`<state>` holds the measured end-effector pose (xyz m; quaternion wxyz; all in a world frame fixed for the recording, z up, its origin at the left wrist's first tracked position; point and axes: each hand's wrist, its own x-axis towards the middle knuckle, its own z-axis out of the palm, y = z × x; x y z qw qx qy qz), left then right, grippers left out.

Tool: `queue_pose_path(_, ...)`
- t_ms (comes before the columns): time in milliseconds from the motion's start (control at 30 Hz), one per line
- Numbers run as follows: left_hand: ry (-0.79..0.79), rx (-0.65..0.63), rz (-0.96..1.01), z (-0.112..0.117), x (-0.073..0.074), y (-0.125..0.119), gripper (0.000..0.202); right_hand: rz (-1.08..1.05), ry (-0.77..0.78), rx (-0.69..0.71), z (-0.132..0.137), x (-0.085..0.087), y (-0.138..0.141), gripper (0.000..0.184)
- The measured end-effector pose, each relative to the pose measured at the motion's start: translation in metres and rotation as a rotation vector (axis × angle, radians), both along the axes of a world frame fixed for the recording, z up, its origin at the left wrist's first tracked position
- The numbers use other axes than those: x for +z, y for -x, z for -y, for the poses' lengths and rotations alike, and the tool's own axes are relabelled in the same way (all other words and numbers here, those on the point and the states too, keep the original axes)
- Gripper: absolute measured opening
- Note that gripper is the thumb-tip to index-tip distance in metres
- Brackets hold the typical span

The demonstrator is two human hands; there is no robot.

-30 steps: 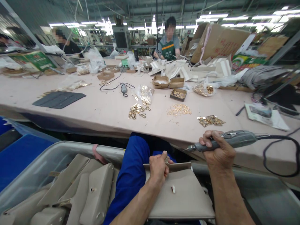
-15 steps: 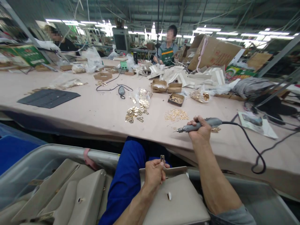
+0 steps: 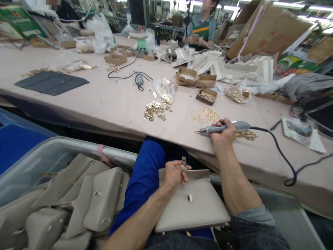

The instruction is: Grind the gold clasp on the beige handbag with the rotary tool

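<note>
A beige leather bag panel (image 3: pixel 197 205) lies on my lap. My left hand (image 3: pixel 173 174) is closed at its top edge, pinching a small metal clasp (image 3: pixel 184 161) that stands upright there. My right hand (image 3: pixel 223 133) rests on the table's near edge, wrapped round a grey corded electric screwdriver (image 3: pixel 223 128) whose tip points left. Just beyond that hand lies a scatter of small gold screws (image 3: pixel 205 114), with a pile of gold clasps (image 3: pixel 247 135) to its right.
A bin of beige bag panels (image 3: pixel 78 201) stands at my left. On the pink table (image 3: pixel 109 107) lie gold fittings (image 3: pixel 154 111), a dark mat (image 3: pixel 50 82), small cardboard boxes (image 3: pixel 186 76) and a second corded tool (image 3: pixel 139 80). A person in a green apron (image 3: pixel 200 29) works at the far side.
My right hand has carried the screwdriver from above my lap up to the table edge near the screws. My left hand has kept its pinch on the clasp.
</note>
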<state>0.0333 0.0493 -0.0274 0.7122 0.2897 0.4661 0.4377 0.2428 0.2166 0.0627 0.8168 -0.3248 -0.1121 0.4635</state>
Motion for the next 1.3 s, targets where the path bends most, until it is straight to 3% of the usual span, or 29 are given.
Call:
queue_pose_path(200,0.018,-0.008,0.006,-0.003,0.005,0.002,0.036,-0.013,-0.001,-0.005,-0.003,-0.005,-0.002,0.016)
queue_pose_path(533,0.033,-0.011,-0.003,-0.006,-0.001,0.001,0.05,0.0,-0.018,-0.01,-0.004,-0.011,0.0,0.012)
queue_pose_path(867,0.014,-0.017,-0.016,-0.006,-0.002,0.001,0.05,0.017,-0.019,-0.007,-0.007,-0.01,0.01,0.011)
queue_pose_path(1300,0.013,-0.021,-0.02,-0.005,0.009,0.001,0.046,0.043,0.04,-0.025,-0.01,-0.005,0.016,0.028)
